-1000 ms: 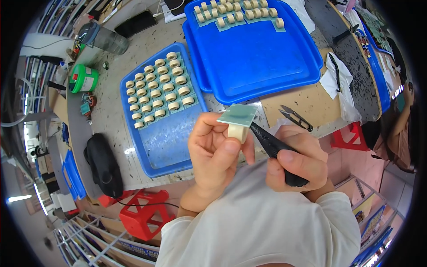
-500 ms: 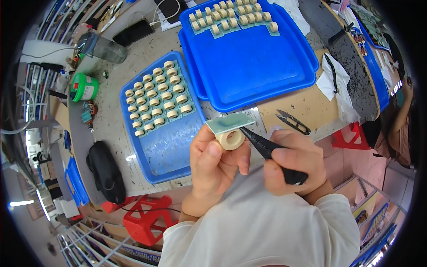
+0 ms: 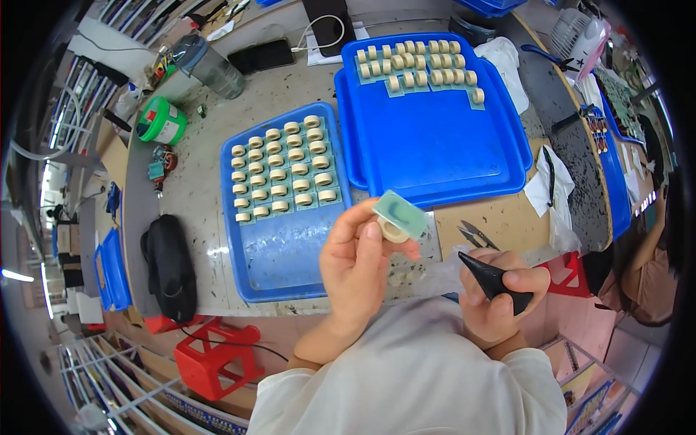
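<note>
My left hand (image 3: pixel 355 268) pinches a small green board (image 3: pixel 403 213) with a cream ring (image 3: pixel 392 231) on its underside. The board is tilted, and a dark curved mark shows on its upper face. In my right hand (image 3: pixel 487 308) is a black cone-shaped bag (image 3: pixel 491 278), its pointed tip aimed up and left, apart from the board. Beyond my left hand, a blue tray (image 3: pixel 279 264) holds rows of cream rings on green boards. Similar ringed boards stand at the far end of a second blue tray (image 3: pixel 442 163), stacked on another.
Thread snips (image 3: pixel 475 235) lie on brown cardboard near my right hand. A white cloth (image 3: pixel 540 185) with a black strip is farther right. A green tub (image 3: pixel 161 122), a clear jug (image 3: pixel 210 67) and a black pouch (image 3: pixel 170 268) occupy the table's left side. A red stool (image 3: pixel 217 359) stands below.
The cone's tip has drawn away from the board as my right hand moved right and down. My left hand has shifted slightly right and turned the board. The whole view has also shifted.
</note>
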Tool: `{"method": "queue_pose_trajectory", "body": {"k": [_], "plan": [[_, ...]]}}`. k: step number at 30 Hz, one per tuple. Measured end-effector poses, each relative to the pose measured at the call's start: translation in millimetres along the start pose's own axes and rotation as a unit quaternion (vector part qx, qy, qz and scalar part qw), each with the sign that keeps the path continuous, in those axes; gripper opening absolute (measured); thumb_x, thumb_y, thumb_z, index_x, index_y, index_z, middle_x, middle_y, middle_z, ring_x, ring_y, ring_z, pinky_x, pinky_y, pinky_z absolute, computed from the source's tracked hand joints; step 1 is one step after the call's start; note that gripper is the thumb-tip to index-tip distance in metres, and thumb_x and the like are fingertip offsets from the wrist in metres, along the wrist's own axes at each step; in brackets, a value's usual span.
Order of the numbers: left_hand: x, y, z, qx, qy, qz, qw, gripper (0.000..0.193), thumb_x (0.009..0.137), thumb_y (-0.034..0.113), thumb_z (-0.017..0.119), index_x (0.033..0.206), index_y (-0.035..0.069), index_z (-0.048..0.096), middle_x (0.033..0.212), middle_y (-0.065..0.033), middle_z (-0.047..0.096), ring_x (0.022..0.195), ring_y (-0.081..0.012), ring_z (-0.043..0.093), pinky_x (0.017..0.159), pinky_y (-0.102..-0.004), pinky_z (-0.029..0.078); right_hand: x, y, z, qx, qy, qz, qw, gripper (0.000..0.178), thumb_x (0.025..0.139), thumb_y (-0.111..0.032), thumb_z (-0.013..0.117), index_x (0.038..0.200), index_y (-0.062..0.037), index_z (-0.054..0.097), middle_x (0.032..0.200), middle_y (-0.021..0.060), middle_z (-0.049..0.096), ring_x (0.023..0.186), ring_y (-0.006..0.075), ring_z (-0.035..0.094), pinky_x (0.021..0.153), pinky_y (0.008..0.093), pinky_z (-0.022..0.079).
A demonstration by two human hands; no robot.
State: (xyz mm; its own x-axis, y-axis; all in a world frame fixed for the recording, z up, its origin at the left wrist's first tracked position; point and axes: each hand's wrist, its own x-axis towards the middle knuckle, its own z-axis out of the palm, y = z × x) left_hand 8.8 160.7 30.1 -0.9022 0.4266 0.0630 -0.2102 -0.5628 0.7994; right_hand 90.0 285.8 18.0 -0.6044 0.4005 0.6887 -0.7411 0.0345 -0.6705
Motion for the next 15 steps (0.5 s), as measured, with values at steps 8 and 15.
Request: {"method": "queue_pose_trajectory", "body": {"k": [8,15], "plan": [[7.0,10.1,-4.6,-0.182,0.046,-0.178,0.966,0.018,0.083,0.003,0.043,0.101,0.004,0.041,0.089,-0.0132,0.055,0.071,-0.018,0.057,0.06,-0.0289,0.049,8.2,-1.0,4.5,-0.089,-0.056,-0.05,0.993,0.035,0.069,-0.006,0.061,0.1,-0.0047,0.043,0.066,0.008,0.047,0.049,0.02,0.048,0.042,0.0305,0.038],[0.3,5.3,-1.4,-0.181,0.001,-0.119,0.976,0.028,0.075,-0.003,0.053,0.099,0.002,0.04,0.09,-0.0132,0.053,0.067,-0.0168,0.057,0.058,-0.0265,0.049,16.1,2.6,14.1,-0.166,-0.113,-0.061,0.978,0.038,0.06,0.0,0.065,0.094,-0.0013,0.05,0.064,0.0085,0.048,0.043,0.019,0.045,0.04,0.028,0.035]]}}
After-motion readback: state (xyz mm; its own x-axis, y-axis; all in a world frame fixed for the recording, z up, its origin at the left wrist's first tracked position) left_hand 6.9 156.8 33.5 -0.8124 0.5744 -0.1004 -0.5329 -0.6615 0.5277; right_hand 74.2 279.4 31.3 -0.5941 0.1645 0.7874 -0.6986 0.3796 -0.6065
